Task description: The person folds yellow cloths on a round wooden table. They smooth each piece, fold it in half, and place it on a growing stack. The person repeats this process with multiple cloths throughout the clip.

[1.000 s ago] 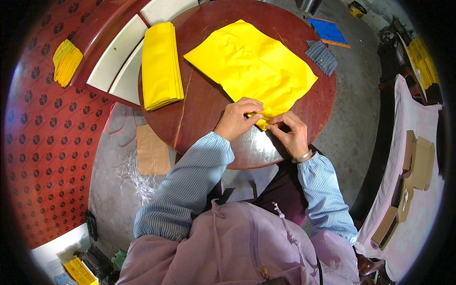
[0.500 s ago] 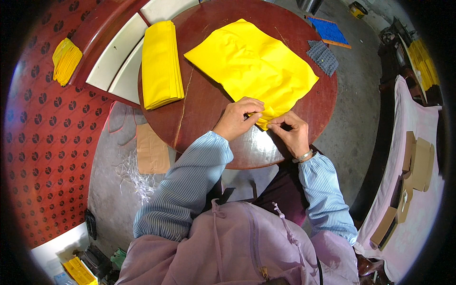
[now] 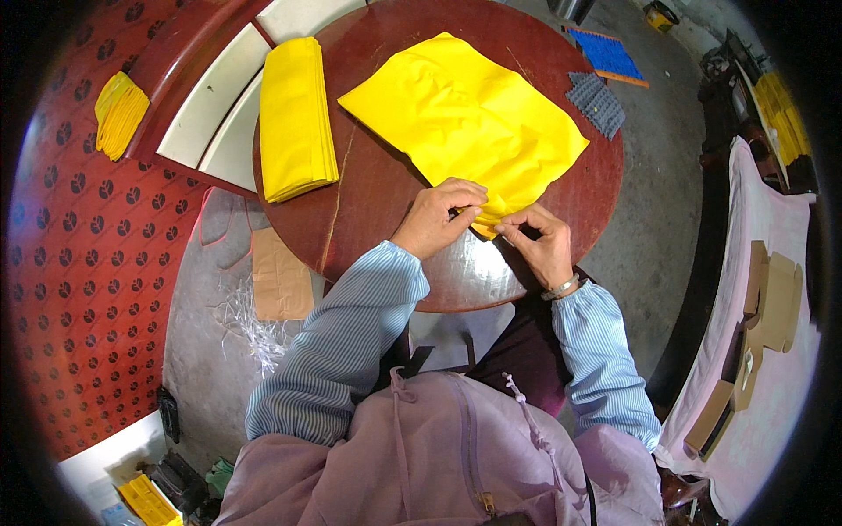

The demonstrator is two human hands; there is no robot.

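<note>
Where a pale purple jacket (image 3: 447, 447) ends, striped sleeves (image 3: 346, 333) lead up to two bare hands at the near rim of a round reddish-brown surface (image 3: 377, 254). The right hand (image 3: 545, 250), a bracelet (image 3: 560, 287) at its wrist, has thumb and index fingers pinching the near corner of a yellow sheet (image 3: 465, 114). Just beside it, the left hand (image 3: 431, 221) has its fingers curled, thumb toward index, on the gathered edge of that sheet. Wrinkled near the hands, the sheet spreads away across the surface. To its left, apart from it, lies a folded yellow stack (image 3: 298, 123). Farther off, a grey textured piece (image 3: 596, 105) lies at the right rim, near a blue panel (image 3: 610, 57).
</note>
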